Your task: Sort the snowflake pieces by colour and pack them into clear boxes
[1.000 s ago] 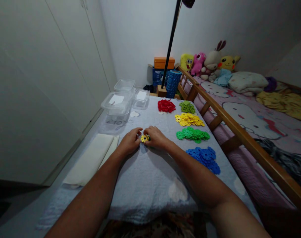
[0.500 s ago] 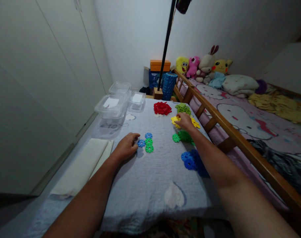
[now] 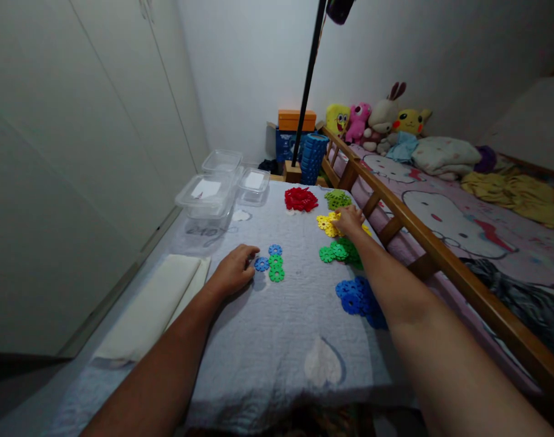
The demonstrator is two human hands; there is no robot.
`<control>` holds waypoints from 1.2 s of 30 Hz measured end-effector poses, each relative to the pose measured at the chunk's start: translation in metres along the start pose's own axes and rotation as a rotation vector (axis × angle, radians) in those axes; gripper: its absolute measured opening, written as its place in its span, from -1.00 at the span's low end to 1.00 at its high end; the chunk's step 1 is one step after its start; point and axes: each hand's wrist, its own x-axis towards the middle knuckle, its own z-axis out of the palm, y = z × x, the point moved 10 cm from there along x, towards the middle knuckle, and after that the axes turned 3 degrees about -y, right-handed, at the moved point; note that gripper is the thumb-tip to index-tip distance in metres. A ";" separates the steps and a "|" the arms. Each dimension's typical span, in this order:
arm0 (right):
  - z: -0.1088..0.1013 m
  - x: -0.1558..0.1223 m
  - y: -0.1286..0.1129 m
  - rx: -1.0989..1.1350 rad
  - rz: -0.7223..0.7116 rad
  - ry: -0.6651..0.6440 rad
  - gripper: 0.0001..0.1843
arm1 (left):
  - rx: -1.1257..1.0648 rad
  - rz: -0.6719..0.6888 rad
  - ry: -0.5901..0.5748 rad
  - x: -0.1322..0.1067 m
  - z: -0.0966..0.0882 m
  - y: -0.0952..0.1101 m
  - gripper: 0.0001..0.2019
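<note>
White cupboard doors line the left of a dim room, next to a desk spread with a pale blue, heart-patterned cloth. At its left edge lies a folded cream cloth, and behind that stand clear plastic containers, with white paper showing in two of them. The left hand rests on the desk, its thumb and curved fingers spread apart, just beside a small group of notched plastic discs: a blue disc nearest the hand, then a column made of another blue one and two green discs. Farther back, beyond the desk, are an orange box and a textured blue cylinder. A red heap sits at the far end, with a yellow heap, a light green heap, a green heap and a blue heap along the right side. The right hand is over the yellow pieces, fingertips down among them; whether they pinch one cannot be told. Rightmost, behind a wooden rail, is a pink bed with plush toys.
</note>
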 end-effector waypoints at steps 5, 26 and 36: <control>-0.007 -0.006 0.005 0.038 0.006 0.023 -0.56 | -0.014 0.015 -0.020 0.000 0.002 0.000 -0.54; 0.011 -0.212 -0.167 0.273 -0.662 -0.298 -0.42 | 0.041 0.000 -0.015 0.000 0.005 0.004 -0.63; 0.015 -0.217 -0.163 0.245 -0.692 -0.242 -0.61 | 0.067 -0.011 -0.012 0.001 0.004 0.007 -0.68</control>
